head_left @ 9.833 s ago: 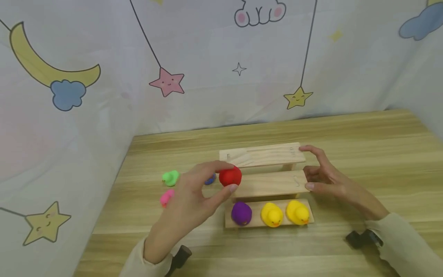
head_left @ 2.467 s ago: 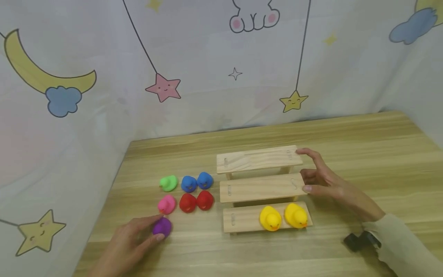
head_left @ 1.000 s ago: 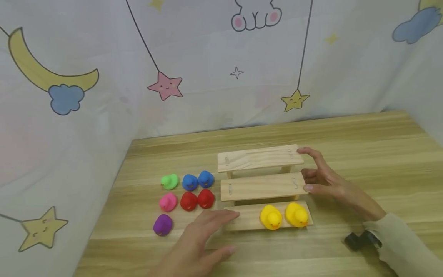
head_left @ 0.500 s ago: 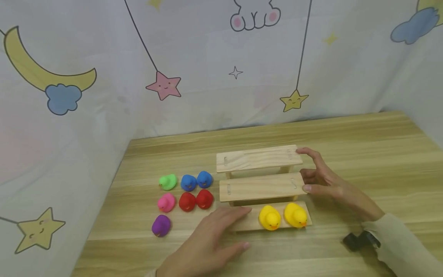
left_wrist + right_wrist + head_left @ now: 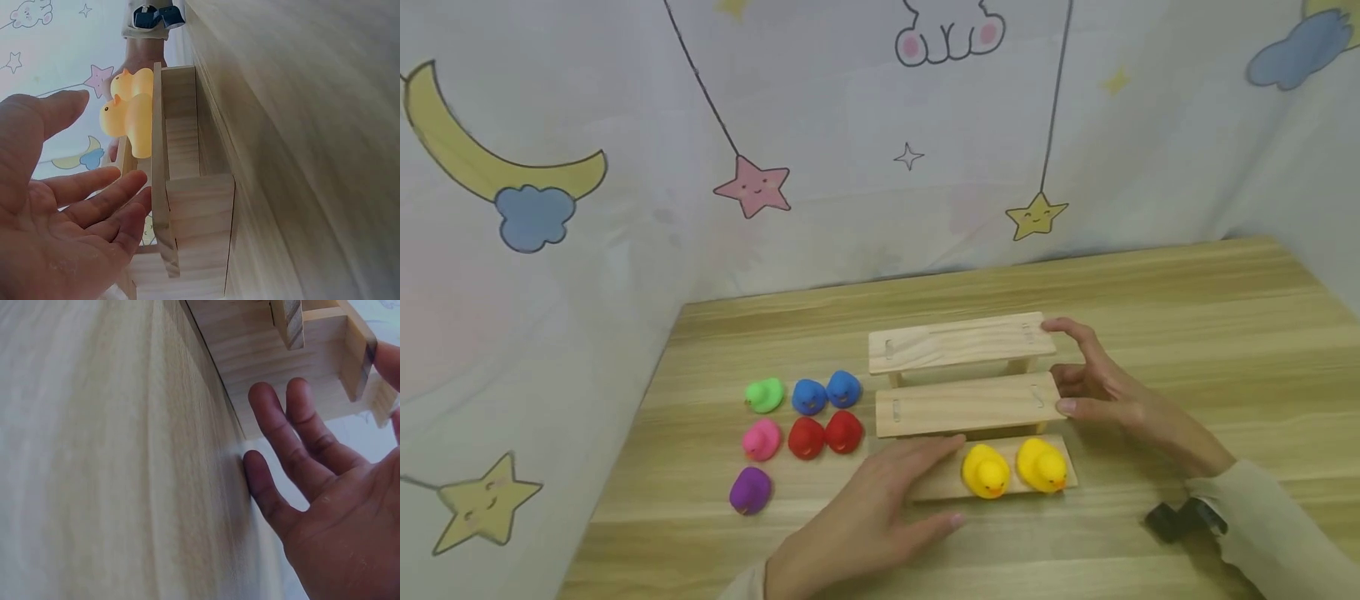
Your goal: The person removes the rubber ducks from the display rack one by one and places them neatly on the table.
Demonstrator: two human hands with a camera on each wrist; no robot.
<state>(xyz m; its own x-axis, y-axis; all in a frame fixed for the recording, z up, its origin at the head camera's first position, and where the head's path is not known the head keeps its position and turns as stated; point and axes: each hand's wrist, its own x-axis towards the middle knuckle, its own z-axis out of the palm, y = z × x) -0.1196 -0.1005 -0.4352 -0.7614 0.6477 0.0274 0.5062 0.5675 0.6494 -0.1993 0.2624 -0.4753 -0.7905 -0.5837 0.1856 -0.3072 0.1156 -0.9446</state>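
Note:
A three-step wooden stand [image 5: 967, 404] carries two yellow rubber ducks [image 5: 986, 472] on the right half of its lowest step. My left hand [image 5: 872, 517] reaches over the left part of that step, fingers spread beside the nearer-left duck and gripping nothing. In the left wrist view, a gap shows between the thumb [image 5: 65, 112] and the ducks [image 5: 128, 112]. At the stand's right end, my right hand [image 5: 1112, 396] touches the top step with its index finger and the middle step with its thumb. Its other fingers [image 5: 306, 425] extend loosely beside the side boards.
Left of the stand, on the wooden table [image 5: 1187, 333], sit two blue ducks [image 5: 808, 397], two red ducks [image 5: 806, 437], a green duck [image 5: 764, 395], a pink duck [image 5: 762, 439] and a purple duck [image 5: 750, 490]. Behind hangs a printed cloth [image 5: 850, 225].
Earlier my left hand held a red duck at the middle step; red and purple ducks now sit on the table. That hand has since moved right toward the yellow ducks. The right hand stayed.

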